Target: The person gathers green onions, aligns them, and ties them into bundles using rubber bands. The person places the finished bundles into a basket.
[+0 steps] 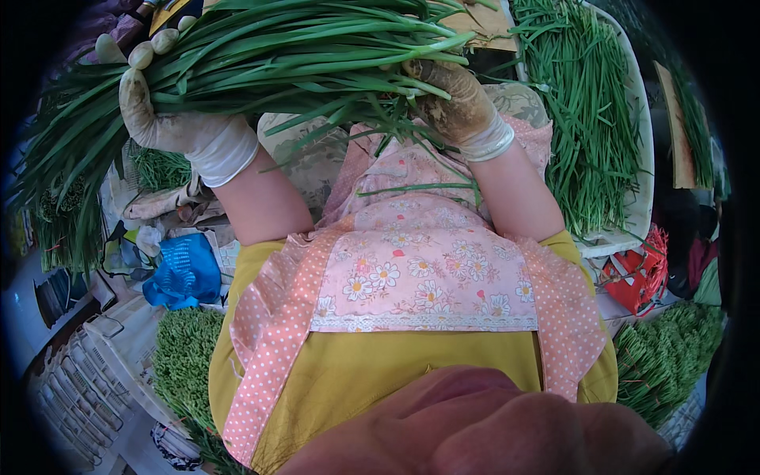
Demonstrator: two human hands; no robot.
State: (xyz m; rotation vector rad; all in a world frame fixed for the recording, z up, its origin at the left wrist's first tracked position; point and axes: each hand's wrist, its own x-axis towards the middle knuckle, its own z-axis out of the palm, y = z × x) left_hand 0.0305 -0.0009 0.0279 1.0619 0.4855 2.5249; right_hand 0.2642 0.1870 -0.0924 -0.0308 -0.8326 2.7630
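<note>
A large bundle of long green leaves (pixel 297 59), apparently Chinese chives, lies sideways across both my hands above my lap. My left hand (pixel 184 133), in a stained pale glove, is wrapped around its leafy part, with the fingertips showing on the far side. Leaf tips droop past that hand at the left. Near the pale stem ends, my right hand (pixel 454 107) grips the bundle in a glove browned with soil; its fingers are partly hidden behind stems. Several loose leaves hang below the bundle, and one stray leaf (pixel 415 189) crosses my floral apron (pixel 415 261).
At right stands a white plastic crate (pixel 644 148) heaped with cut chives (pixel 585 119). A wooden board (pixel 481 24) lies beyond my right hand. Tied green bunches (pixel 187 350) sit at left near stacked white crates (pixel 83 392). More bunches (pixel 671 356) and red ties (pixel 653 252) are at right; a blue bag (pixel 184 270) lies left.
</note>
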